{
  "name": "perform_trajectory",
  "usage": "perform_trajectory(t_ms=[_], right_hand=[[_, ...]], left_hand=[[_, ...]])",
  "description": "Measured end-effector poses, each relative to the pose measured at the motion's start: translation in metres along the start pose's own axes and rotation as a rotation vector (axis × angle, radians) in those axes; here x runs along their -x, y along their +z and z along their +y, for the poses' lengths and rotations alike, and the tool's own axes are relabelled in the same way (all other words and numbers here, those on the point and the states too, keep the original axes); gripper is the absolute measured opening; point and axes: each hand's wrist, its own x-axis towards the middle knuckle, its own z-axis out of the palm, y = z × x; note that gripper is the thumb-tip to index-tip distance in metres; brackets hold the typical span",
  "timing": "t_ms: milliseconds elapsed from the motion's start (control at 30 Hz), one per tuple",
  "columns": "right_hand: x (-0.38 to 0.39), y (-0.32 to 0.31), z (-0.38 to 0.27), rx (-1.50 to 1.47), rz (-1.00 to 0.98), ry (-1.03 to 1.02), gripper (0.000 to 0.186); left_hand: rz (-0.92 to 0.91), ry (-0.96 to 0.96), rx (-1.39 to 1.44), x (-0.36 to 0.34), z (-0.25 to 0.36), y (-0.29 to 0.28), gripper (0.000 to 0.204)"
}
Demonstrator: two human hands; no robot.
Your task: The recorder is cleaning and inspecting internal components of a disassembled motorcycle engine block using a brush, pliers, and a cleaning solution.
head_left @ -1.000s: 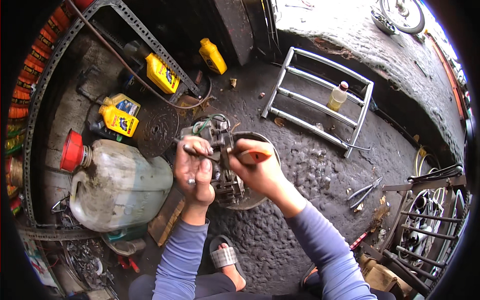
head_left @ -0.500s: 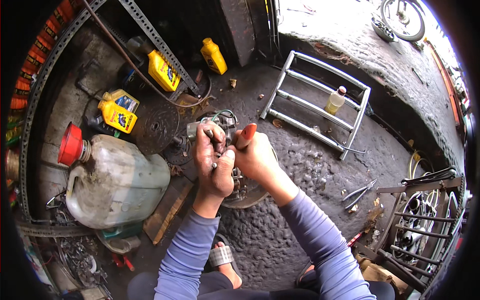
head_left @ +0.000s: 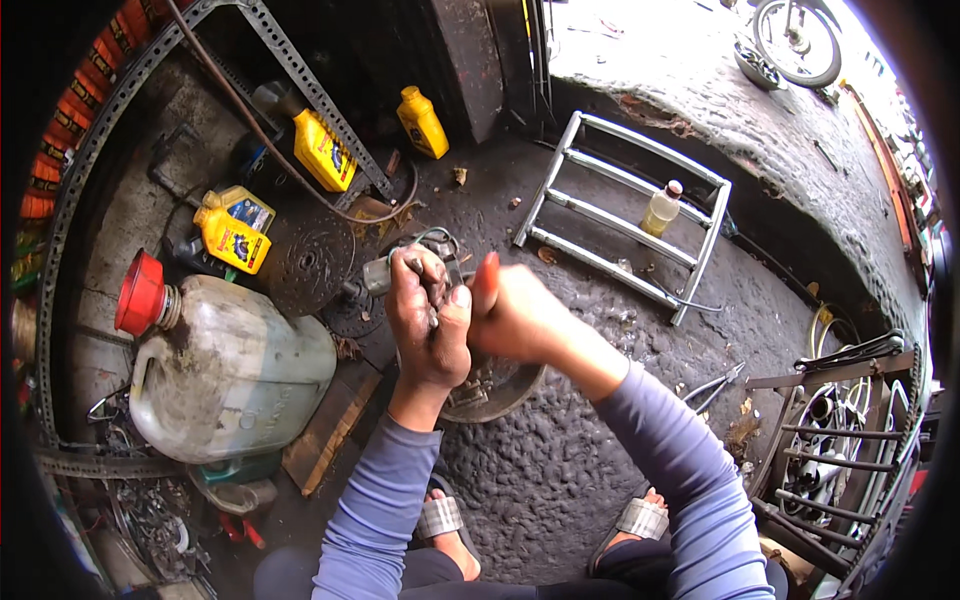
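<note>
My right hand, slightly blurred, is closed round a tool with an orange-red handle. Its working end is hidden behind my fingers. Right beside it, my left hand is curled shut with blackened fingers, and small bits of metal show between finger and thumb; the fingers cover most of what it grips. Just beyond and below both hands sits a greasy metal engine part with a green hose. A round pan with metal pieces in it lies under my wrists.
A dirty jug with a red cap stands at left, near several yellow oil bottles. A silver metal frame lies at far right, with a small bottle by its bars. Pliers and a dark rack are at right.
My right hand has turned and its forearm has swung outward to the right, with the orange-red handle now more upright. My left hand stays nearly in place. The view has shifted slightly.
</note>
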Motion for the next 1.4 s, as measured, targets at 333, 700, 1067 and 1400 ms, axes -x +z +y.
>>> perform_trajectory(t_ms=[333, 700, 1067, 1400], right_hand=[[0.044, 0.061, 0.142, -0.682, 0.219, 0.302, 0.036], [0.026, -0.086, 0.372, 0.134, 1.103, 0.444, 0.073], [0.022, -0.128, 0.212, 0.523, 0.193, -0.133, 0.068], [0.006, -0.091, -0.059, 1.262, -0.172, -0.349, 0.036]], left_hand=[[-0.207, -0.093, -0.015, -0.028, -0.005, -0.052, 0.019], [-0.167, -0.146, 0.083, -0.015, -0.001, -0.046, 0.027], [-0.559, -0.219, -0.244, 0.003, -0.043, -0.082, 0.041], [-0.578, 0.185, -0.373, 0.034, -0.083, -0.1, 0.089]])
